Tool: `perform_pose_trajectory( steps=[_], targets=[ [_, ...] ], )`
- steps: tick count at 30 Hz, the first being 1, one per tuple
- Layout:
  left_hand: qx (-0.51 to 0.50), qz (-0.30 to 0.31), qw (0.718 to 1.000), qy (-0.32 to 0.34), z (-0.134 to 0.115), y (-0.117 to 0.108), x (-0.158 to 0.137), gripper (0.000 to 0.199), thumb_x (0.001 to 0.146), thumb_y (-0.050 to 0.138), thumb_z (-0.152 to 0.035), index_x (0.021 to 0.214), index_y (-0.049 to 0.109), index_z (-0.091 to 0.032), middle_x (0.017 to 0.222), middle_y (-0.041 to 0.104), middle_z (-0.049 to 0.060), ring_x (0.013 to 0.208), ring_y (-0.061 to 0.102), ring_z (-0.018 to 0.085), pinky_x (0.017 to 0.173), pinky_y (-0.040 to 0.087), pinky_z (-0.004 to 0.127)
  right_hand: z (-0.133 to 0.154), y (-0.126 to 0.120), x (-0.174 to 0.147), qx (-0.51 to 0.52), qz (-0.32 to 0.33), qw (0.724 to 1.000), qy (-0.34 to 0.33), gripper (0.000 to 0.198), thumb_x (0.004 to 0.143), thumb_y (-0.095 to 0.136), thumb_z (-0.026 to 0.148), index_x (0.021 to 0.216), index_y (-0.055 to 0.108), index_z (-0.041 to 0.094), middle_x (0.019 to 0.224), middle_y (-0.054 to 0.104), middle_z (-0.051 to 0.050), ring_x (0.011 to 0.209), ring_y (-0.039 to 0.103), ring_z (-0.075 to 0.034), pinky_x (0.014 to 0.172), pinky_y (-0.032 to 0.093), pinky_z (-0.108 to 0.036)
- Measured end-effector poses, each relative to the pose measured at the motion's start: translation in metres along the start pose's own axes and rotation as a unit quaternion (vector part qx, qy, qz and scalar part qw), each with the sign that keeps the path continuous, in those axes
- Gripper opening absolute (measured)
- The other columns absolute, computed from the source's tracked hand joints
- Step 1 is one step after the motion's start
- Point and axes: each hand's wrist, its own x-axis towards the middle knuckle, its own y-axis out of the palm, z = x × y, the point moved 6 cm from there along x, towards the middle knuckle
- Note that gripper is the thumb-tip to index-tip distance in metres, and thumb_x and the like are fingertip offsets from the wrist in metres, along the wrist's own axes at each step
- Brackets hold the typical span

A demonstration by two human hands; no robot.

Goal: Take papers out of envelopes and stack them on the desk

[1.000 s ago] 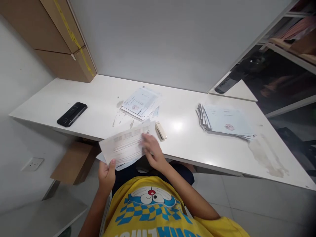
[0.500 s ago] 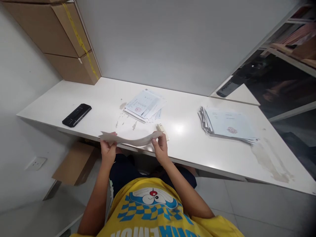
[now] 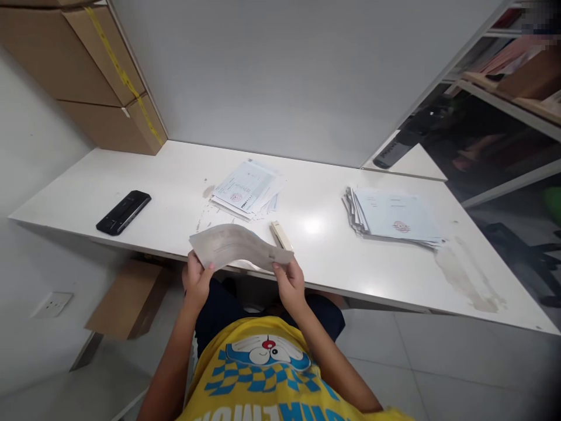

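Between my two hands is a curved sheaf of paper (image 3: 239, 244), its middle bowed upward and its printing too faint to read. My left hand (image 3: 198, 277) pinches its left end, thumb on top. At the right end my right hand (image 3: 290, 283) grips it the same way. How many sheets there are I cannot tell. Just beyond the paper lies a cream stapler (image 3: 280, 235), close to my right fingers. Farther back on the white desk (image 3: 315, 257) rests a loose pile of printed papers (image 3: 245, 187) with a red stamp on top.
A thicker stack of stamped papers (image 3: 397, 213) lies to the right. A black phone (image 3: 124, 211) is on the left. Cardboard boxes (image 3: 109, 123) stand at the back left corner, and another box (image 3: 127, 298) sits below the desk. Shelving (image 3: 517, 128) is at the right.
The paper has tilted so that its broad face shows, where it was seen nearly edge-on. Both hands keep hold of its ends. The whole view has shifted slightly.
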Motion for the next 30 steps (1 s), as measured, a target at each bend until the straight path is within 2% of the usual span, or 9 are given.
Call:
perform_pose_trajectory(
  steps=[5,10,14,16,20,23,26,28,30],
  targets=[
    [-0.047,0.096,0.992,-0.06,0.005,0.016,-0.022,0.051,0.081,0.068,-0.049,0.121,0.057,-0.021,0.118,0.065,0.012,0.116,0.061,0.028,0.097,0.051,0.037,0.0,-0.057,-0.022,0.024,0.056,0.994,0.089,0.033,0.092,0.056,0.039,0.12,0.062,0.023,0.113,0.069,-0.009,0.102,0.065,-0.024,0.091,0.052,-0.04],
    [0.018,0.247,0.961,-0.12,0.016,0.059,-0.047,0.044,0.085,0.065,-0.042,0.124,0.062,-0.022,0.102,0.073,0.011,0.09,0.07,0.024,0.081,0.057,0.035,-0.03,-0.113,-0.036,-0.003,0.055,0.978,0.2,0.041,0.085,0.062,0.045,0.118,0.062,0.02,0.11,0.071,-0.009,0.104,0.066,-0.027,0.088,0.054,-0.041],
    [0.116,0.325,0.931,-0.123,0.018,0.094,-0.06,0.062,0.092,0.052,-0.039,0.15,0.037,-0.021,0.102,0.074,0.009,0.084,0.07,0.021,0.077,0.056,0.033,-0.045,-0.141,-0.037,0.0,0.027,0.961,0.275,0.049,0.079,0.065,0.043,0.122,0.059,0.021,0.105,0.072,-0.009,0.1,0.067,-0.027,0.085,0.054,-0.039],
    [0.181,0.337,0.916,-0.124,0.018,0.106,-0.059,0.063,0.095,0.045,-0.036,0.154,0.028,-0.019,0.099,0.074,0.008,0.087,0.07,0.021,0.08,0.055,0.033,-0.046,-0.147,-0.03,0.002,0.025,0.955,0.297,0.048,0.079,0.062,0.039,0.123,0.059,0.023,0.101,0.072,-0.007,0.099,0.067,-0.027,0.084,0.054,-0.039],
    [0.245,0.322,0.909,-0.102,0.009,0.124,-0.046,0.057,0.095,0.043,-0.031,0.15,0.036,-0.014,0.094,0.074,0.008,0.088,0.07,0.022,0.08,0.054,0.032,-0.041,-0.154,-0.002,-0.016,0.039,0.955,0.295,0.041,0.076,0.059,0.031,0.116,0.063,0.024,0.1,0.072,-0.005,0.098,0.066,-0.027,0.086,0.053,-0.039],
    [0.264,0.323,0.903,-0.099,0.004,0.133,-0.042,0.057,0.096,0.042,-0.029,0.15,0.034,-0.012,0.086,0.073,0.006,0.068,0.068,0.019,0.068,0.055,0.03,-0.047,-0.16,0.019,-0.021,0.063,0.954,0.294,0.045,0.074,0.058,0.028,0.119,0.063,0.023,0.103,0.072,-0.005,0.094,0.066,-0.025,0.086,0.053,-0.039],
    [0.313,0.283,0.906,-0.032,-0.005,0.134,-0.038,0.058,0.097,0.043,-0.032,0.151,0.032,-0.015,0.092,0.072,0.008,0.069,0.069,0.019,0.068,0.057,0.032,-0.055,-0.168,0.035,-0.025,0.081,0.956,0.281,0.05,0.074,0.059,0.027,0.124,0.061,0.022,0.108,0.071,-0.006,0.099,0.066,-0.026,0.088,0.052,-0.039],
    [0.337,0.246,0.906,0.074,-0.015,0.138,-0.036,0.055,0.098,0.042,-0.03,0.151,0.033,-0.016,0.117,0.067,0.014,0.1,0.069,0.024,0.086,0.057,0.038,-0.06,-0.174,0.04,-0.023,0.086,0.955,0.281,0.052,0.073,0.059,0.026,0.125,0.06,0.021,0.111,0.071,-0.007,0.1,0.065,-0.026,0.09,0.051,-0.039],
    [0.342,0.261,0.883,0.186,-0.023,0.149,-0.039,0.052,0.099,0.037,-0.024,0.151,0.033,-0.018,0.143,0.053,0.016,0.133,0.052,0.027,0.107,0.048,0.044,-0.062,-0.178,0.042,-0.011,0.081,0.953,0.29,0.053,0.072,0.058,0.025,0.125,0.059,0.02,0.113,0.07,-0.007,0.099,0.065,-0.026,0.09,0.051,-0.039]
  ],
)
